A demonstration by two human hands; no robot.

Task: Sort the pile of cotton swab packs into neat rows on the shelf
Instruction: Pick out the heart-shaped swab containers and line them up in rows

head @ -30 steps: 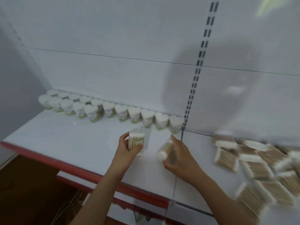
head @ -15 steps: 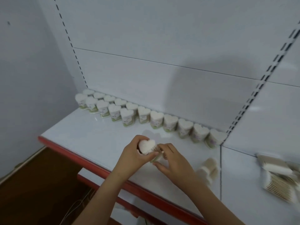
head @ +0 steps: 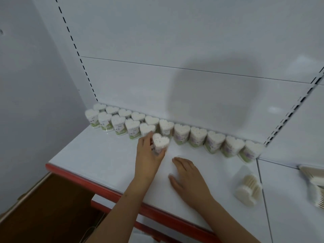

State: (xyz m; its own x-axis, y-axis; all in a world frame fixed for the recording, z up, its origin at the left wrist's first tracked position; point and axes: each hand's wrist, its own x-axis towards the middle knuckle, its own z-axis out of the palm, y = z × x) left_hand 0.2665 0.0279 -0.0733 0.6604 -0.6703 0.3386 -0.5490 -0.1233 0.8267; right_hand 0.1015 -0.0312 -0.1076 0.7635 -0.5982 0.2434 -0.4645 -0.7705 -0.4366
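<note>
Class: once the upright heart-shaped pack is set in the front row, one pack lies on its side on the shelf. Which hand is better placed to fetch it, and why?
Probably the right hand: it lies open, holding nothing, nearer the toppled pack. The left hand grips the upright pack.

Heart-shaped cotton swab packs on the white shelf [head: 98,155]

One upright pack [head: 159,142] stood at the near-row end, beside the front row [head: 121,126] of five packs, white swab tips up, held by the left hand [head: 149,155]; the back row [head: 184,130] ran along the rear wall, each pack upright with a green-edged label; a lone pack [head: 248,189] lay tipped on its side near the shelf joint, well apart from the rows; the unsorted pile [head: 313,181] showed blurred at the right edge.
</note>
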